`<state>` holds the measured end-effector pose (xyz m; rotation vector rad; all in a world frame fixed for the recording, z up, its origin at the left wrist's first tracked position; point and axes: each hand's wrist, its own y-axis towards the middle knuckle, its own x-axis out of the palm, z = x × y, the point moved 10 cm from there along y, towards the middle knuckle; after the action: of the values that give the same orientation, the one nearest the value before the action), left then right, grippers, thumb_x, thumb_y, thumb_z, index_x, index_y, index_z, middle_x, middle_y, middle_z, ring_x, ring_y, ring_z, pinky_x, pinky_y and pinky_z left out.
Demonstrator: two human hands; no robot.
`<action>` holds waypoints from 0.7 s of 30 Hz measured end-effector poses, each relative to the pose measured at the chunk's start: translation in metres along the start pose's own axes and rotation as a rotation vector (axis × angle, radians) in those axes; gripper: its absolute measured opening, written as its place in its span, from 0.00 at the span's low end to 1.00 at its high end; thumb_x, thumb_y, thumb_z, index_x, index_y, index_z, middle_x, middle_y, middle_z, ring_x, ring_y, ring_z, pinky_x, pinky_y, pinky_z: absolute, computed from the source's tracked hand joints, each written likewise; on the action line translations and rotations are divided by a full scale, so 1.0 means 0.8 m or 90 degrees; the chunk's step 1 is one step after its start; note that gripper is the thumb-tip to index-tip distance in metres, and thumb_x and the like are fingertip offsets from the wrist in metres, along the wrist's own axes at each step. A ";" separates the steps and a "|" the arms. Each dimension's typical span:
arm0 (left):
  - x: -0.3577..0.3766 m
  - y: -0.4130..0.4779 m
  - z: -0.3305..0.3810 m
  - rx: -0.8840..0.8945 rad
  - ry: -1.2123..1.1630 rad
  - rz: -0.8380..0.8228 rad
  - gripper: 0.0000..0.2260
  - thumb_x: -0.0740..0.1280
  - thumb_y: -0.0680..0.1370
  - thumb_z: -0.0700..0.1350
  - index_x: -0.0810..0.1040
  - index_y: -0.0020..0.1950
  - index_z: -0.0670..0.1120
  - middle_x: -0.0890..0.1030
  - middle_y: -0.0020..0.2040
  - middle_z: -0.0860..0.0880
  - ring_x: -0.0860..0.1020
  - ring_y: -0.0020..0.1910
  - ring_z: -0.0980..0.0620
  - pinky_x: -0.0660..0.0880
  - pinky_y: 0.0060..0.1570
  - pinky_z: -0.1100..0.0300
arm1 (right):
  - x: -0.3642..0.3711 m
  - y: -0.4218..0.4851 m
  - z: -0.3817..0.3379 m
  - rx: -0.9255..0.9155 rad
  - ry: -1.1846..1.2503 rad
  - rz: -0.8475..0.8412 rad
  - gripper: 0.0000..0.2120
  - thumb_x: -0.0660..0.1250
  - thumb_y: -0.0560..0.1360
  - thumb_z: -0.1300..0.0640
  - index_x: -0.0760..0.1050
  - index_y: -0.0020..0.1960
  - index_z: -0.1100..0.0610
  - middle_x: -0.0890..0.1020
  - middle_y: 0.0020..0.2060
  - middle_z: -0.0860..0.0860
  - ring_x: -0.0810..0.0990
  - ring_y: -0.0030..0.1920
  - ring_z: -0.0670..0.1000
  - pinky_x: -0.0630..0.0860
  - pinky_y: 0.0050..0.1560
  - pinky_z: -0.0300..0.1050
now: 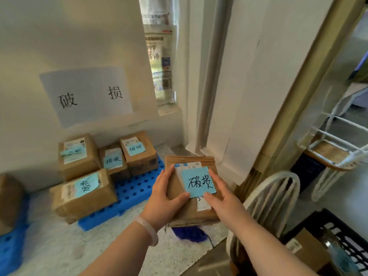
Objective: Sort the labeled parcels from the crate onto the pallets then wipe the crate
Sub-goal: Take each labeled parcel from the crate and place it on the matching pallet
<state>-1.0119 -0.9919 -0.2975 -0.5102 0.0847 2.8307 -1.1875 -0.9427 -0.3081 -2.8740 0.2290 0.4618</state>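
I hold a brown cardboard parcel [177, 188] with a blue handwritten note on top, in the air at the centre of the view. My left hand [166, 198] grips its left side and my right hand [221, 193] grips its right side, thumbs on top. To the left, a blue perforated pallet [135, 192] lies on the floor by the wall and carries several brown parcels [83, 196] with blue notes. The black crate [342, 234] sits at the lower right with a parcel [310, 253] inside.
A paper sign [87, 96] with handwritten characters hangs on the wall above the pallet. A second blue pallet [12, 244] with a parcel lies at the far left. A white chair [266, 206] stands right of my arms; a white stool [334, 150] beyond it.
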 end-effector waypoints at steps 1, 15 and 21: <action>-0.021 -0.001 -0.011 -0.005 -0.001 0.010 0.34 0.73 0.73 0.52 0.54 0.65 0.74 0.59 0.74 0.57 0.65 0.70 0.53 0.70 0.68 0.47 | 0.022 0.006 -0.008 -0.006 -0.001 -0.011 0.29 0.65 0.79 0.51 0.55 0.62 0.20 0.70 0.65 0.42 0.72 0.63 0.46 0.74 0.64 0.50; -0.189 -0.002 -0.093 -0.092 -0.001 0.106 0.36 0.73 0.74 0.50 0.55 0.73 0.66 0.55 0.74 0.52 0.62 0.68 0.52 0.70 0.61 0.59 | 0.197 0.055 -0.068 0.037 0.065 -0.098 0.27 0.65 0.80 0.58 0.63 0.65 0.28 0.76 0.60 0.44 0.82 0.50 0.45 0.80 0.40 0.39; -0.200 0.041 -0.106 -0.106 -0.013 0.130 0.36 0.73 0.74 0.51 0.54 0.72 0.68 0.60 0.73 0.53 0.65 0.66 0.54 0.71 0.65 0.55 | 0.200 0.101 -0.077 0.035 0.050 -0.058 0.28 0.68 0.78 0.57 0.65 0.65 0.27 0.78 0.58 0.45 0.83 0.49 0.47 0.83 0.46 0.48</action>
<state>-0.8474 -1.0719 -0.3205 -0.5360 -0.1096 3.0586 -1.0348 -1.0540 -0.3182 -2.8377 0.1210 0.3217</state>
